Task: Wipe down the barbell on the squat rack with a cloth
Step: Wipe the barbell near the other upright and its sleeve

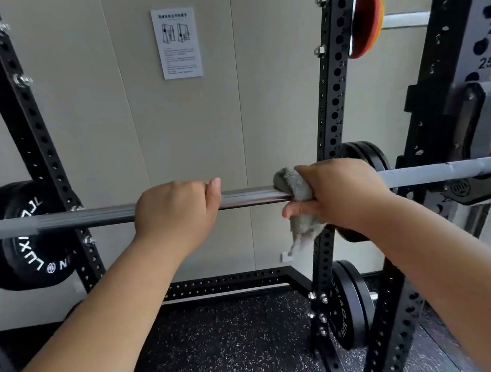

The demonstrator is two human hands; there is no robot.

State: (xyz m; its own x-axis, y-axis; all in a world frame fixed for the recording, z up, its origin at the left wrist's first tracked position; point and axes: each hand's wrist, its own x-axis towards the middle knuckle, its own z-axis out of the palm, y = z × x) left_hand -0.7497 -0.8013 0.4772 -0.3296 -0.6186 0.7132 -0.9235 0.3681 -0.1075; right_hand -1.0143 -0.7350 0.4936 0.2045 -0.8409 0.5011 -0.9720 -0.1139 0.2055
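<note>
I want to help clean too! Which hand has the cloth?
The right hand squeezes the grey cloth around the bar. The left hand grips bare metal.

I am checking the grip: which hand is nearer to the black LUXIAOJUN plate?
Left. The left hand grips the barbell nearer the plate; the right hand is farther away.

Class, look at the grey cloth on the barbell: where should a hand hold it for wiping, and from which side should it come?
Hold the grey cloth where it wraps the barbell, coming from above as the right hand does. The bar is round and level, so fingers curl over the top and the thumb closes beneath. Its loose tail hangs below and gives no wiping grip.
</note>
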